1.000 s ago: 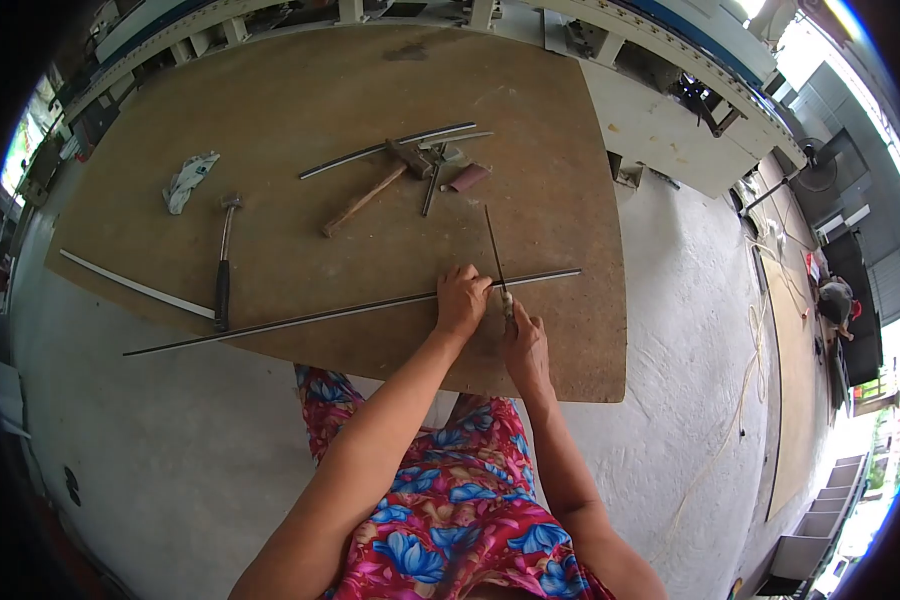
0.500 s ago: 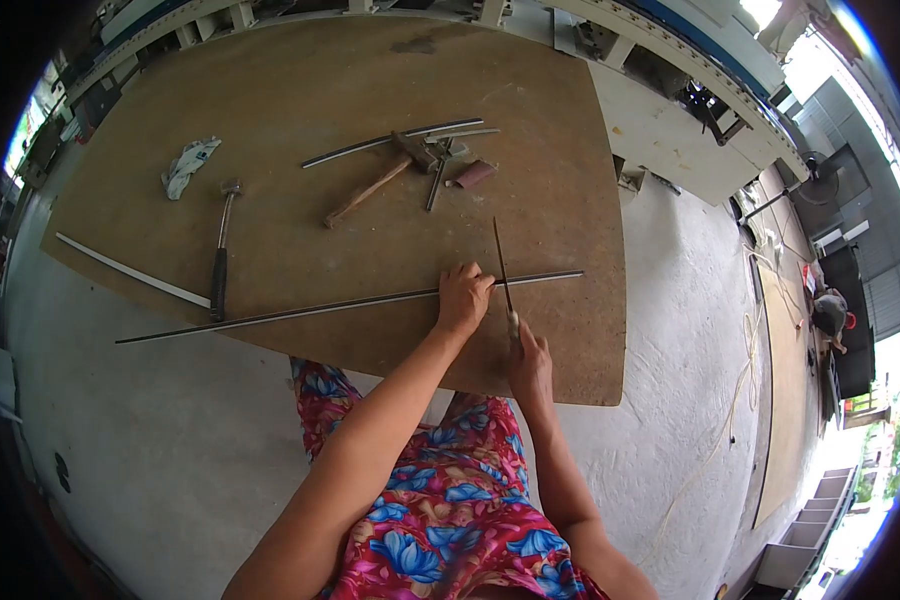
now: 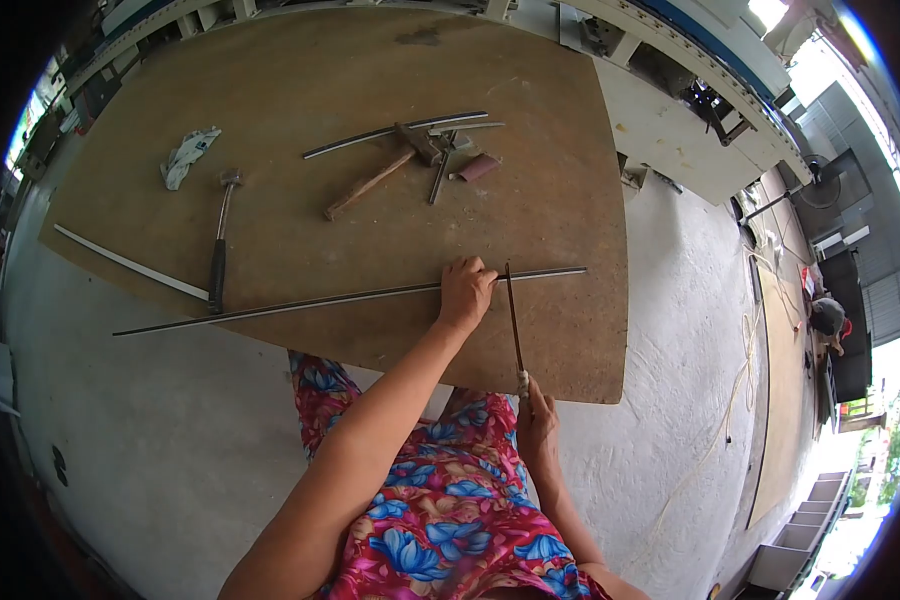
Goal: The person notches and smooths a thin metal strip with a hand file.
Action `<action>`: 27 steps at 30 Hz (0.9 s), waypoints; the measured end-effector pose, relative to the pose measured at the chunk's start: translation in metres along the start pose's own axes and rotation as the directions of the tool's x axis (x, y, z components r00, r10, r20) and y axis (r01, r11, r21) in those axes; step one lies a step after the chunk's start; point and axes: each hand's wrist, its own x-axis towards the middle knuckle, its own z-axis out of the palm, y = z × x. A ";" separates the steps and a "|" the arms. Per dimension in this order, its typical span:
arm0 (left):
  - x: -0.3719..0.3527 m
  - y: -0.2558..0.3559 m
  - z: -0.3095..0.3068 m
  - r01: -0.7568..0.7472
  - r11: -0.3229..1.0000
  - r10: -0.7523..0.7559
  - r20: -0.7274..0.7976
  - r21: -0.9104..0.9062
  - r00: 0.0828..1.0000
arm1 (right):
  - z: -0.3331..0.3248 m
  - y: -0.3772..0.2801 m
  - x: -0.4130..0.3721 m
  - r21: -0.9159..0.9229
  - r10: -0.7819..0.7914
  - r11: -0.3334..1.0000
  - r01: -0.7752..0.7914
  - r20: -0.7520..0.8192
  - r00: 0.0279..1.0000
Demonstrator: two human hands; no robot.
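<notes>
A long, narrow dark-and-silver strip (image 3: 320,304) lies across the near part of the brown tabletop, its left end jutting past the edge. My left hand (image 3: 467,298) is closed over it toward its right end, pressing it to the table. Just right of those fingers, a slim dark-bladed hand tool with a pale handle (image 3: 515,325) crosses the strip, its tip slightly beyond it. My right hand (image 3: 538,425) grips the handle at the table's front edge. Whether the blade is a saw or a file I cannot tell.
A black-handled hammer (image 3: 219,262) lies left, near a pale strip (image 3: 130,265) and a crumpled white cloth (image 3: 185,160). Farther back are a wooden-handled hammer (image 3: 373,184), a maroon roll (image 3: 478,167) and short strips. A person (image 3: 828,318) is far right; a cable (image 3: 745,375) crosses the floor.
My right hand has drawn the tool back toward my body, so its tip now sits just past the strip. My left hand stays on the strip.
</notes>
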 end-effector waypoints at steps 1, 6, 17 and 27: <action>0.000 -0.001 0.001 0.004 1.000 -0.004 0.001 -0.011 1.000 | 0.002 0.003 0.007 -0.008 -0.027 1.000 0.027 -0.018 0.999; 0.001 0.001 -0.001 0.009 1.000 -0.010 0.009 0.009 1.000 | 0.018 -0.016 0.086 -0.021 -0.135 0.991 0.133 -0.083 0.987; 0.001 0.001 -0.001 0.024 1.000 -0.024 0.026 0.014 0.999 | 0.005 -0.010 0.036 -0.021 -0.084 0.996 0.084 0.000 0.996; 0.000 0.000 -0.004 0.020 1.000 -0.019 0.029 -0.024 0.999 | -0.038 -0.019 -0.013 0.159 0.035 0.987 -0.023 -0.070 0.997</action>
